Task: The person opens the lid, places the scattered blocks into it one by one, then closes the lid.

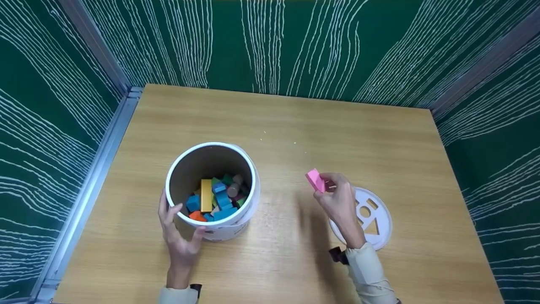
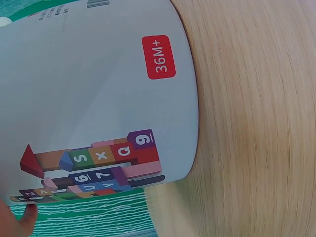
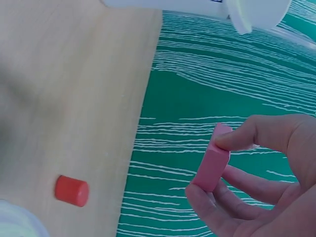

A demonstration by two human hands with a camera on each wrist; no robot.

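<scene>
In the head view a white cylindrical bucket [image 1: 211, 145] stands on the wooden table, several coloured toy blocks [image 1: 221, 198] lying in its bottom. My left hand [image 1: 179, 240] holds the bucket at its near left side, fingers spread about the wall and one fingertip over the rim. To the right, my right hand [image 1: 337, 196] pinches a pink block [image 1: 315, 180] between thumb and fingers, raised above the table. The right wrist view shows the pink block [image 3: 212, 163] tilted in that grip. Partly hidden under my right forearm lies a white lid [image 1: 383, 226] with shaped holes.
A red cylinder block [image 3: 71, 190] lies on the table in the right wrist view, near the lid's edge. Small pale specks dot the table behind the bucket. Green walls [image 1: 228, 50] with white wavy lines enclose the table [image 1: 274, 274] at the back and sides.
</scene>
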